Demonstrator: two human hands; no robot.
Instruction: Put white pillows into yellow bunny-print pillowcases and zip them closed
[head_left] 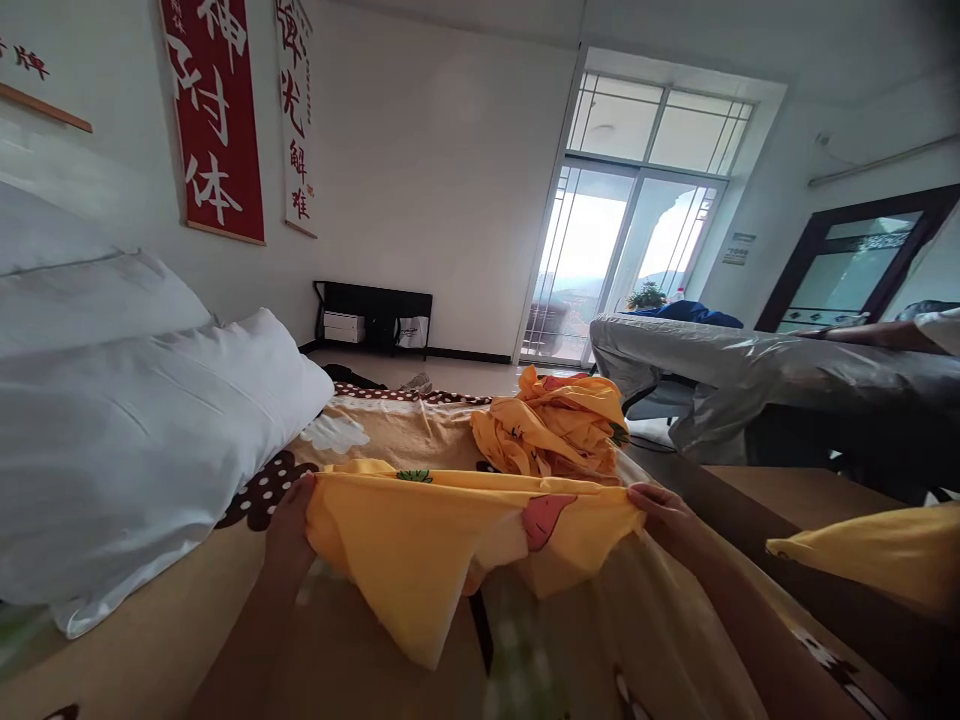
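Observation:
A yellow pillowcase [420, 540] with a pink and a green printed figure is stretched between my two hands above the bed. My left hand [291, 530] is closed on its left upper corner, and my right hand [664, 515] pinches the right end. The top edge runs nearly straight, while the lower part hangs in loose folds to a point. Just beyond it, a crumpled heap of similar orange-yellow cloth [555, 425] lies on the bed. White pillows [150, 420] are stacked to the left of my left hand.
The bed has a brown patterned sheet [187, 610]. At right stands a table under clear plastic [667, 345], with a person's arm [877, 335] resting on it. Yellow cloth [885, 550] lies by a cardboard surface [757, 490]. A black shelf [375, 310] stands against the far wall.

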